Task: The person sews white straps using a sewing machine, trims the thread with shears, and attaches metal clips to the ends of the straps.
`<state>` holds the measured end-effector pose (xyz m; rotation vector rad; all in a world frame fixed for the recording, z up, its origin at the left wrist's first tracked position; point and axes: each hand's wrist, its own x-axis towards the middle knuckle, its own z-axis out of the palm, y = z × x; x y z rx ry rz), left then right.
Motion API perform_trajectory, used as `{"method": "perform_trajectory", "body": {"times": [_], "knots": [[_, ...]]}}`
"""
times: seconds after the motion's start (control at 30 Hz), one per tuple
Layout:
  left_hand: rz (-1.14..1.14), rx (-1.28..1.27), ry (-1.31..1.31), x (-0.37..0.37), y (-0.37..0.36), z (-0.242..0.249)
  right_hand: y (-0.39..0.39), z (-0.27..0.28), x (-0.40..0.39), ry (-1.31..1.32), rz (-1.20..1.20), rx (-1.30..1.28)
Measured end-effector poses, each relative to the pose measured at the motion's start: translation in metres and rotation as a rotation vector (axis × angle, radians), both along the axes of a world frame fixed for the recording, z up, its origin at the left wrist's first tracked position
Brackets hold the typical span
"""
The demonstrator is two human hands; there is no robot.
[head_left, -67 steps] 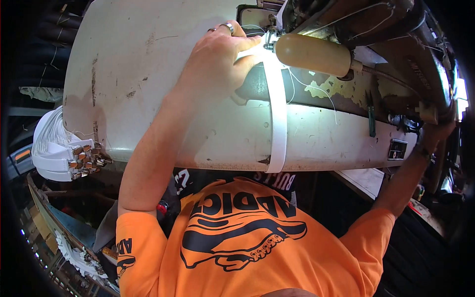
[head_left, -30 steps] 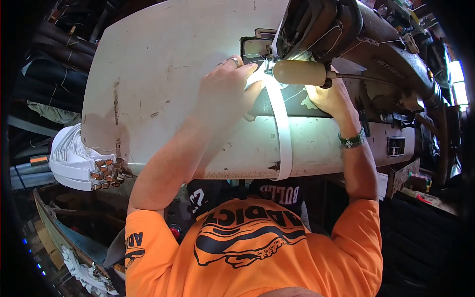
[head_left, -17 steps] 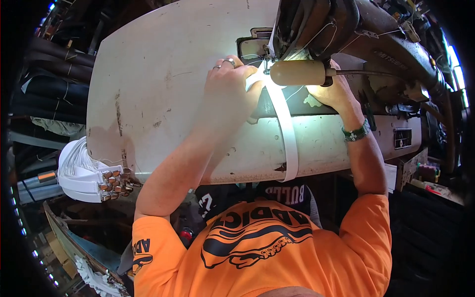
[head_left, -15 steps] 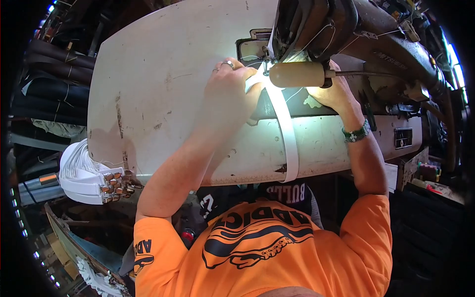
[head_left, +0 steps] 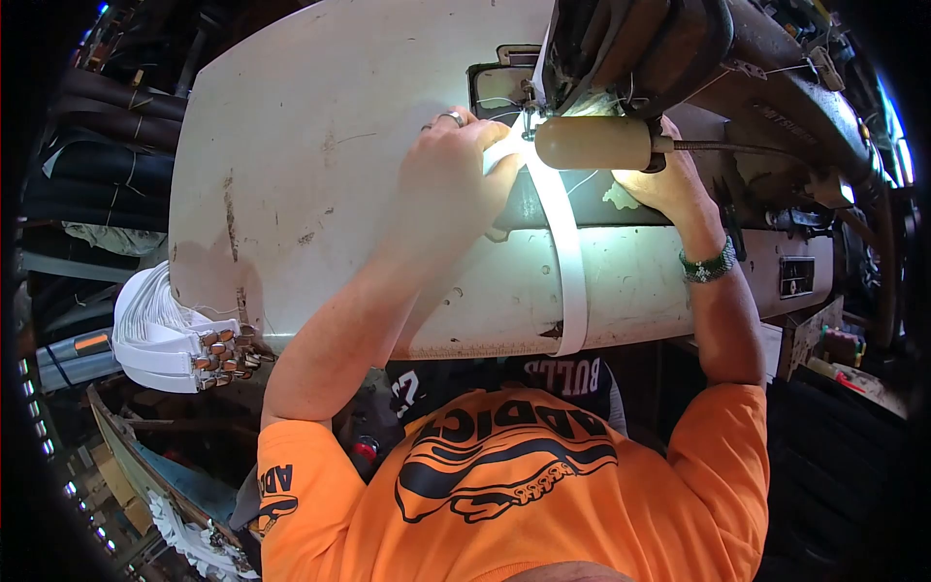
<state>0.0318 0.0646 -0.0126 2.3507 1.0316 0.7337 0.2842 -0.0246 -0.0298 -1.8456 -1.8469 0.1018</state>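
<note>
A long white strap (head_left: 567, 257) runs from under the sewing machine's needle area (head_left: 529, 121) down over the table's front edge. My left hand (head_left: 470, 160) is just left of the needle, thumb and fingertips pinching the white material in the bright light. Behind the lamp (head_left: 593, 144), my right hand (head_left: 674, 184) rests on the machine bed at the right of the strap. Its fingers are hidden by the lamp and the machine head. A loose white thread lies between the strap and this hand.
The pale worktable (head_left: 320, 175) spreads to the left. A bundle of white straps with metal clips (head_left: 155, 335) hangs at its left edge. Dark rolls (head_left: 107, 189) are stacked beyond. The machine arm (head_left: 786, 107) extends rightward, with dark scissors (head_left: 729, 213) near my right wrist.
The view has shifted slightly. Both hands stay in nearly the same places beside the needle, and the strap still hangs over the front edge.
</note>
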Motion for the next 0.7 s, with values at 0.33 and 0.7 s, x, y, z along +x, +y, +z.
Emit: {"method": "perform_trajectory", "body": {"times": [0.33,0.7], "knots": [[0.008,0.014,-0.011,0.001,0.001,-0.001,-0.003,0.006,-0.004,0.030,0.028,0.066],[0.023,0.008,0.005,0.002,-0.002,-0.001,-0.004,0.000,-0.001,0.024,0.024,0.058]]}}
